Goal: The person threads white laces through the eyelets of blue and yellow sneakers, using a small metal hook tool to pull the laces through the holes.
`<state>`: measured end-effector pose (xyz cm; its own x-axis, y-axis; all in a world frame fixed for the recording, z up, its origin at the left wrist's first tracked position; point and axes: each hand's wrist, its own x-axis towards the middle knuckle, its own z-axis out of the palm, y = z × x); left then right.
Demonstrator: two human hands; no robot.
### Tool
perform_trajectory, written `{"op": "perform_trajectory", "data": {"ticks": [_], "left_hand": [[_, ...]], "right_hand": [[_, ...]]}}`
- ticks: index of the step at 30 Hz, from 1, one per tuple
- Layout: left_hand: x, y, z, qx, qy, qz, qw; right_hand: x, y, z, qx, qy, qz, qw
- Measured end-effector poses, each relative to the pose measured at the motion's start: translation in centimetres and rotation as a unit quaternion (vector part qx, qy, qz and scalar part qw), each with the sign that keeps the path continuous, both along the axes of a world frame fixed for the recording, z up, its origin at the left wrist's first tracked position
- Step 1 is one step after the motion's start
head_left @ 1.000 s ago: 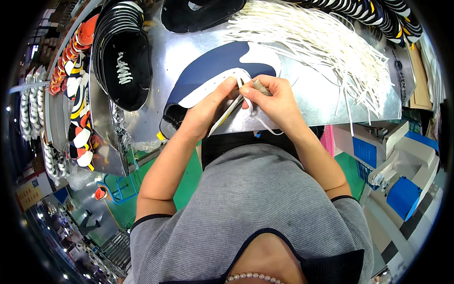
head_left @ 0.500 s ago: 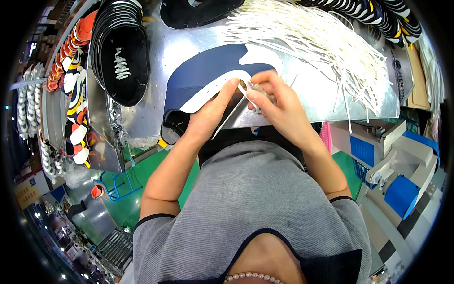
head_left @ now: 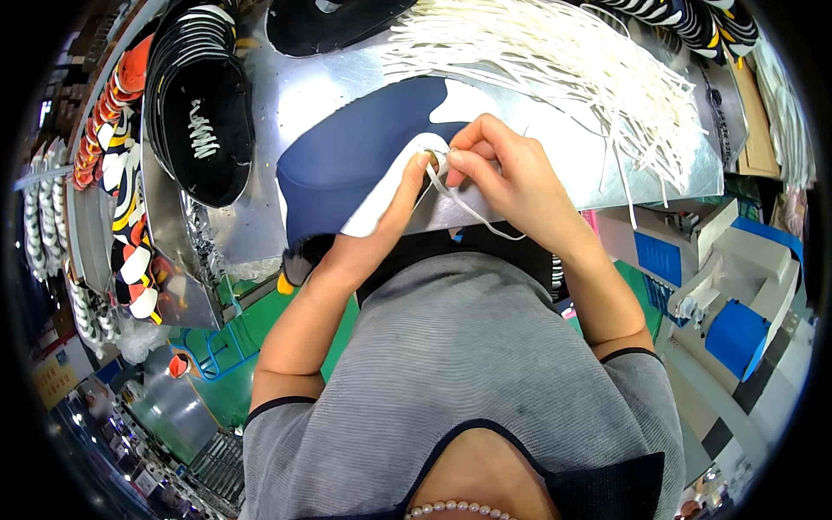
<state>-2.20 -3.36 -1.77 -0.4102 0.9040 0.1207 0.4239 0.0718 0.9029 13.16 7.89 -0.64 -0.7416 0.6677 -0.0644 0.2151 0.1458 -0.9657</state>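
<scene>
A navy and white shoe upper (head_left: 347,143) lies over the metal table's near edge. Its white lacing strip is folded up, and my left hand (head_left: 381,221) grips it, thumb on top near the end. Close to that thumb, my right hand (head_left: 520,186) pinches a white shoelace (head_left: 472,211) between thumb and fingertips at the strip's edge. The lace loops from there, its loose end trailing below my right palm. Whether it runs through an eyelet is hidden by my fingers.
A big heap of loose white laces (head_left: 555,65) covers the table's far right. Nested black shoe uppers (head_left: 204,130) stand at the left, with another black upper (head_left: 334,24) at the far edge. More stacked uppers (head_left: 685,22) lie far right. A beige and blue machine (head_left: 737,303) stands right.
My right fingertips have drawn closer to the strip's edge. The lace's loose end has swung from the lower left to the right. The upper's white strip now stands more tilted in my left hand.
</scene>
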Motion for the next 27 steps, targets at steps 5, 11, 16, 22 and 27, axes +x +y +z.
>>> {"op": "perform_trajectory", "data": {"ticks": [5,11,16,22,27], "left_hand": [[-0.3,0.3,1.1,0.078,0.287,-0.087,0.951],[-2.3,-1.4,-0.6,-0.245,-0.211,-0.054,0.945],[-3.8,-0.7,0.1,-0.186,-0.347,-0.064,0.917],[-4.0,0.4,-0.6,-0.188,-0.144,0.049,0.97],[-6.2,-0.4,1.8,-0.242,-0.255,-0.1,0.931]], "right_hand": [[-1.9,-1.2,-0.9,0.212,-0.073,-0.004,0.975],[-0.9,2.2,1.4,0.187,-0.175,0.148,0.955],[2.1,5.0,-0.6,0.117,-0.082,-0.069,0.987],[-1.3,2.3,-3.0,-0.131,0.004,-0.112,0.985],[-1.4,3.9,-5.0,-0.213,0.096,-0.158,0.959]]}}
